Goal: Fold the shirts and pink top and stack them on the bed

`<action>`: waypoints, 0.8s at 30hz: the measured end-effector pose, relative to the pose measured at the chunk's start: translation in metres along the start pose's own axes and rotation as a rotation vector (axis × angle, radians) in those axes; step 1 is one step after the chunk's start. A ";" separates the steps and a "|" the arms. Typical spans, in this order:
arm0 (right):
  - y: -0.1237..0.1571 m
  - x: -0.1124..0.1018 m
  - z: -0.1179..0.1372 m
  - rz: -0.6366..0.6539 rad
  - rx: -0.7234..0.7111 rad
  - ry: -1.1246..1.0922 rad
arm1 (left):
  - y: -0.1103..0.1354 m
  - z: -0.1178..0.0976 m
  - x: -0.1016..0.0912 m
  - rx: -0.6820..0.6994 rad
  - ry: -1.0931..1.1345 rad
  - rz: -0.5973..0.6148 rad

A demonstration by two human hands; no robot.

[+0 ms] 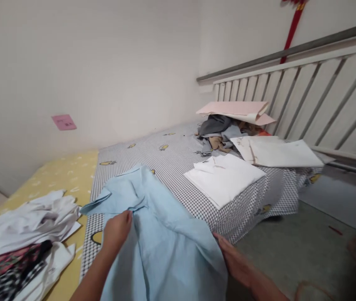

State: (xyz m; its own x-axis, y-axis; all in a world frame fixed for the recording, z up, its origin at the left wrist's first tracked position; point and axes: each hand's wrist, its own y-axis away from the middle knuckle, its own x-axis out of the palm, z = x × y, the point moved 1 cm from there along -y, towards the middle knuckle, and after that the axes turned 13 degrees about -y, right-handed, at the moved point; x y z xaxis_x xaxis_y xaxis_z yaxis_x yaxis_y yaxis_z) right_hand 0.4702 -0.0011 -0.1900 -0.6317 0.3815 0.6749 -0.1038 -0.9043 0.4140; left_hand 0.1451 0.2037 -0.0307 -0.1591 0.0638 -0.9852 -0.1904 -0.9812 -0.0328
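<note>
A light blue shirt (165,234) lies partly on the checked bed sheet and comes toward me over the bed's near edge. One sleeve sticks out to the left, with soft creases around it. My left hand (119,228) is closed in a pinch on the cloth just below that sleeve. At the shirt's right edge is my right hand (232,259), holding the side of the fabric beyond the bed's edge. Its fingertips are partly hidden by the cloth.
White folded garments (224,177) and a white packet (278,151) lie on the right. Behind them, pink card (234,108) rests on dark clothes (213,125). A clothes pile (36,221) is on the yellow sheet (67,167). A white radiator (309,96) lines the right wall.
</note>
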 end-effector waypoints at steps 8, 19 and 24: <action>0.048 0.030 -0.015 0.037 -0.380 0.628 | 0.109 -0.113 0.028 -0.259 1.467 0.455; 0.059 0.016 -0.027 0.088 -0.160 0.458 | 0.157 -0.182 0.075 -0.530 1.675 0.731; 0.022 0.000 0.008 -0.259 -0.492 0.526 | 0.139 -0.201 0.065 -0.500 1.490 0.650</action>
State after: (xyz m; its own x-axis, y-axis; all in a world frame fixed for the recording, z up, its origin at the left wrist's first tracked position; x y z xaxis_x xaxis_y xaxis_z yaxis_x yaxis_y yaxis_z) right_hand 0.4739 -0.0201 -0.1765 -0.8102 0.5630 0.1628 -0.5509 -0.8264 0.1164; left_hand 0.3029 0.0353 -0.1328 0.9528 -0.2697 -0.1394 -0.1174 -0.7506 0.6502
